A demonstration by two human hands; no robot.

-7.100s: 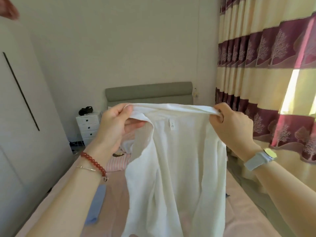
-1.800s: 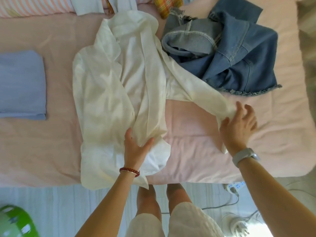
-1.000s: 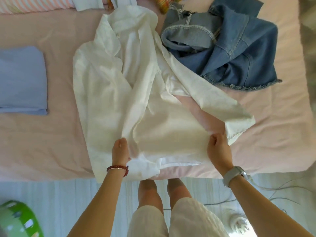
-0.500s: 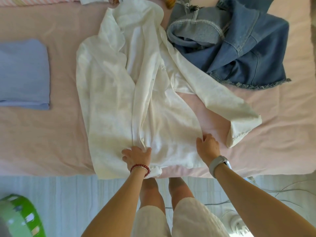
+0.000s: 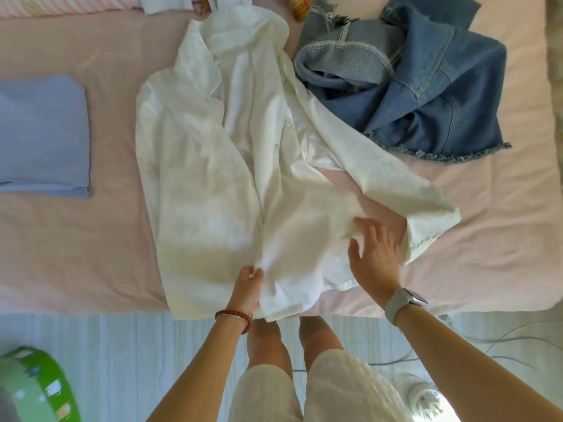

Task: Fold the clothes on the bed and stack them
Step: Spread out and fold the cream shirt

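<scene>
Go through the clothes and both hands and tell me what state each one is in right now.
White shirt: spread open, unfolded.
Blue garment: folded.
Denim jacket: crumpled, unfolded.
Left hand: pinching the shirt's hem.
Right hand: fingers straight, on the shirt.

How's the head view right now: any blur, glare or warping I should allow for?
Head view: right hand slightly motion-blurred over the white shirt; blown-out glare at the bottom right floor; wide-angle bowing curves the bed edge; left hand reasonably sharp.
</scene>
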